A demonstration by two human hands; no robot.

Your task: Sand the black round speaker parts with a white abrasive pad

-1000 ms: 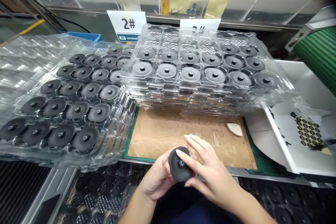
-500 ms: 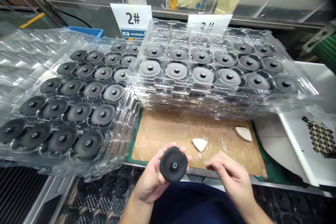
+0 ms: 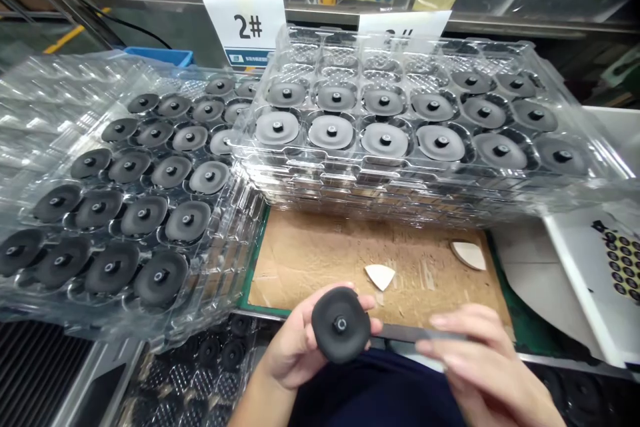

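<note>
My left hand [image 3: 303, 340] is closed around the edge of a black rounded disc-shaped part [image 3: 341, 325], whose raised centre knob with a light ring on top faces up. It is held above the near edge of the workbench, in front of my dark blue clothing. To its right, apart from the part, my right hand [image 3: 480, 353] has its fingers stretched and parted. Motion blurs its fingertips, and I make out nothing between them. Beyond the hands, a small white rounded-triangle piece [image 3: 380, 276] lies on a brown cardboard sheet [image 3: 310, 247].
A stack of clear plastic trays [image 3: 350, 167] holding black parts stands at the back. Another filled clear tray [image 3: 220, 213] is at left. A second white piece [image 3: 469, 255] lies on the cardboard's right side. Round black stickers [image 3: 623, 260] sit at far right.
My right hand has moved right and nearer to me, and its fingers have spread from a pinch. My left hand has shifted slightly right with the black part.
</note>
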